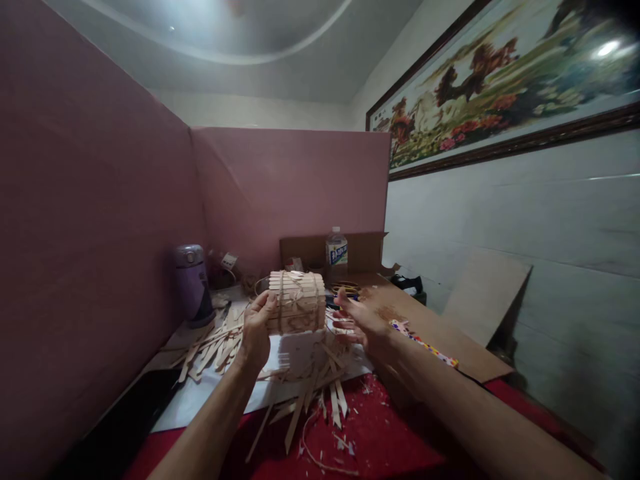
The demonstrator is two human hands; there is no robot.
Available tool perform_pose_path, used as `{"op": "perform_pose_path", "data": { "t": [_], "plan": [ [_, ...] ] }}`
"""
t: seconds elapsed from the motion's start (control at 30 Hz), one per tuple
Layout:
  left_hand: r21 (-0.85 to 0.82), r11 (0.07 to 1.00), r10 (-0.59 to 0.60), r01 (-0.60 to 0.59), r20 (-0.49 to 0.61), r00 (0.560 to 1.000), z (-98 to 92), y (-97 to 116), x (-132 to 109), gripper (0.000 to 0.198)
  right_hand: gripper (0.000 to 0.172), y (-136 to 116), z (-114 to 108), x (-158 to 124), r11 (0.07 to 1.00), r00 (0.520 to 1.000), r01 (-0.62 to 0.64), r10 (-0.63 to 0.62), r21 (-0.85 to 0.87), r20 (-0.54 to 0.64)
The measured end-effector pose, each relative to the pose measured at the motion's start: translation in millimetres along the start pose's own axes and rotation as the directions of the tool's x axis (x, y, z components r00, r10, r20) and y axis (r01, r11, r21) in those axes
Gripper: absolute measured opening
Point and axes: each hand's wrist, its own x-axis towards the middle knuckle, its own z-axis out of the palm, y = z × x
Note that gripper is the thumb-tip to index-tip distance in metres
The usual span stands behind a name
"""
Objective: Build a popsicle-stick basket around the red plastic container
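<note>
A cylinder of pale wooden sticks (297, 302), bound with twine that has a bow on the front, is held up above the table. My left hand (259, 325) grips its left end, thumb on the near side. To the right of the cylinder my right hand (353, 320) has its fingers apart and holds nothing. Loose wooden sticks (215, 350) lie in a pile on a white sheet (183, 405) below. More sticks and a piece of twine (320, 463) spread over the red cloth (395, 427) in front.
A purple flask (191, 283) stands at the left by the pink partition (295, 180). At the back is a labelled plastic bottle (337, 252) before cardboard. A brown cardboard sheet (425, 313) covers the right side, bearing a colourful dotted strip (433, 351).
</note>
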Motion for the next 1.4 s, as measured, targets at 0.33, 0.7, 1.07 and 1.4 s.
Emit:
{"op": "perform_pose_path", "data": {
  "t": [0.33, 0.7, 1.07, 1.4],
  "plan": [
    [0.284, 0.948, 0.091, -0.14, 0.179, 0.98, -6.7, 4.8, 1.6, 0.027, 0.067, 7.0, 16.9, 17.8, 0.772, 0.831, -0.455, 0.187, 0.445, 0.524],
    [0.599, 0.684, 0.569, -0.416, -0.082, 0.818, -14.3, -1.3, 7.9, 0.039, 0.06, 17.5, 17.3, 27.0, 0.486, 0.866, -0.44, 0.005, 0.755, 0.501],
    [0.66, 0.716, 0.268, -0.228, 0.042, 0.963, 4.9, -40.3, -8.8, 0.047, 0.058, 12.8, 16.0, 21.6, 0.423, 0.884, -0.343, -0.155, 0.839, 0.44],
    [0.353, 0.935, -0.08, 0.031, 0.126, 0.989, -4.6, -53.4, 4.6, 0.061, 0.064, 26.1, 21.2, 15.3, 0.569, 0.857, -0.293, -0.2, 0.768, 0.474]
  ]
}}
